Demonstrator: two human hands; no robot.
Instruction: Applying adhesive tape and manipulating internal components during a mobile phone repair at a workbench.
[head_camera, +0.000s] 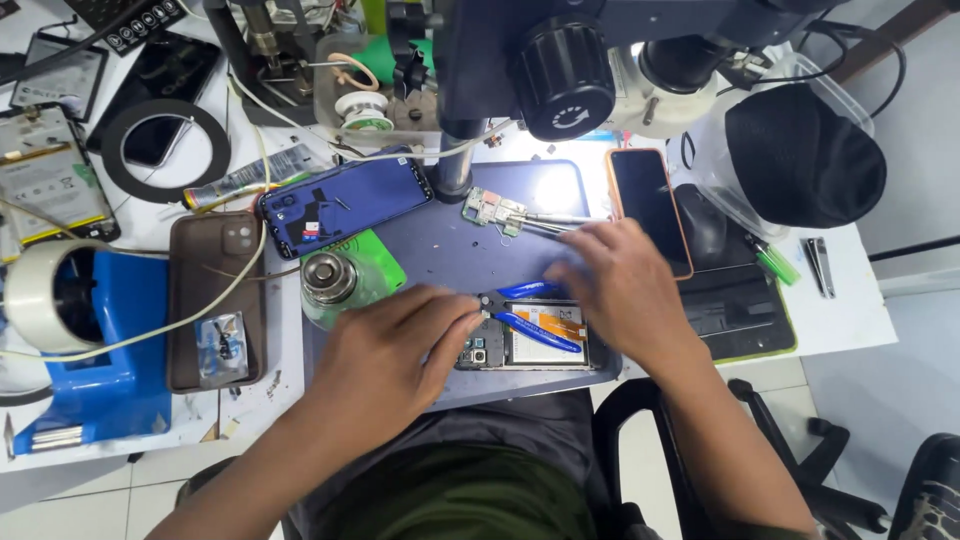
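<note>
My left hand (385, 350) rests on the blue work mat (450, 255), fingertips touching the head of the blue-handled pliers (530, 320) and the edge of an opened phone (525, 345) with its battery showing. My right hand (615, 280) grips metal tweezers (550, 222), whose tips hold a small green circuit board (492, 210) just above the mat. The pliers lie across the opened phone, between the two hands.
A blue phone back cover (345, 205), a brown phone case (215, 300), a round metal container (328, 278), a blue tape dispenser (90, 340), a phone in an orange case (648, 205) and a microscope head (580, 60) surround the mat. A black chair (760, 440) stands lower right.
</note>
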